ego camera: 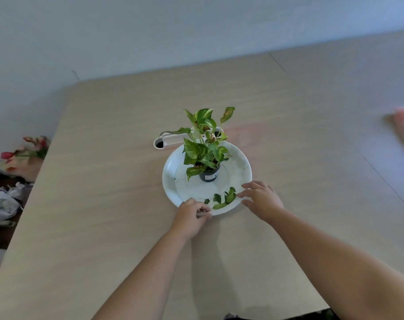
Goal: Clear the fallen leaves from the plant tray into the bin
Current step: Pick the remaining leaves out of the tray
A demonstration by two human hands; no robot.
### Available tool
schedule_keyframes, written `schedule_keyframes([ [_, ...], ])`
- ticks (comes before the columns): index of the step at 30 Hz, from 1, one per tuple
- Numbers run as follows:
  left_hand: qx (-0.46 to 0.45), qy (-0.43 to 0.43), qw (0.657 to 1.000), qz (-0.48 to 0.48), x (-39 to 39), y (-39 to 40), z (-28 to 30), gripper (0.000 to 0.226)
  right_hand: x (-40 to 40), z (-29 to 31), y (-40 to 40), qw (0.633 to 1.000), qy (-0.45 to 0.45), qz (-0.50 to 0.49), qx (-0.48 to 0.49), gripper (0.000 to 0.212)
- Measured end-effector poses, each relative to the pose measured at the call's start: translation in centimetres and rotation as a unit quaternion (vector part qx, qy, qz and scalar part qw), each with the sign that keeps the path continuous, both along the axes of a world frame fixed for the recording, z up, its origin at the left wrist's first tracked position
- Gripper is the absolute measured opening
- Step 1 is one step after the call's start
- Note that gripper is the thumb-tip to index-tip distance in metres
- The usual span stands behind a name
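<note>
Table [127, 181]: wood-look top bearing the white plant tray [171, 179]
Potted pothos [208, 158]: stands mid-tray; pot label too blurred to read
Bin: white container [166, 140] behind tray, probably it
Fallen leaves [224, 198]: all lying on the near rim, none binned
Left hand [191, 213]: pinches tray edge
Right hand [258, 199]: fingers spread, unclenched, holding nothing, beside the leaves

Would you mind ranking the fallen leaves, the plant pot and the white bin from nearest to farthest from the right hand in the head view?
From the right hand:
1. Fallen leaves, just left of its fingertips on the tray's near rim.
2. Plant pot, at the tray's centre.
3. White bin, lying behind the tray, far left.
</note>
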State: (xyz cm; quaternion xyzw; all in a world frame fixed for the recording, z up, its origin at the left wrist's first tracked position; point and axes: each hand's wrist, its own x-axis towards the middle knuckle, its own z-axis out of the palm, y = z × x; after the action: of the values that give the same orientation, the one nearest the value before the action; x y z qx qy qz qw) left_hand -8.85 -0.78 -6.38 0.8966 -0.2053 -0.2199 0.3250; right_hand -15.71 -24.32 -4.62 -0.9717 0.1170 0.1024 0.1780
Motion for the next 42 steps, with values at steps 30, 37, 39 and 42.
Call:
schedule_keyframes([
  [30, 0.183, -0.045, 0.981, -0.047, 5.3, -0.6, 0.1, 0.034, 6.1, -0.1, 9.4, 0.99, 0.131, -0.031, 0.05, 0.051],
  [37, 0.199, -0.085, 0.972, -0.088, 5.8, -0.1, -0.2, 0.021, 6.4, -1.2, 9.9, 0.991, 0.126, -0.028, 0.036, 0.045],
  [39, 0.198, -0.078, 0.973, -0.088, 6.1, 0.3, -0.4, 0.019, 6.3, -1.5, 9.9, 0.991, 0.114, -0.029, 0.064, 0.036],
  [42, 0.179, -0.061, 0.979, -0.074, 6.4, 0.6, -0.8, 0.024, 6.1, -2.1, 9.6, 0.993, 0.091, -0.014, 0.077, 0.024],
])
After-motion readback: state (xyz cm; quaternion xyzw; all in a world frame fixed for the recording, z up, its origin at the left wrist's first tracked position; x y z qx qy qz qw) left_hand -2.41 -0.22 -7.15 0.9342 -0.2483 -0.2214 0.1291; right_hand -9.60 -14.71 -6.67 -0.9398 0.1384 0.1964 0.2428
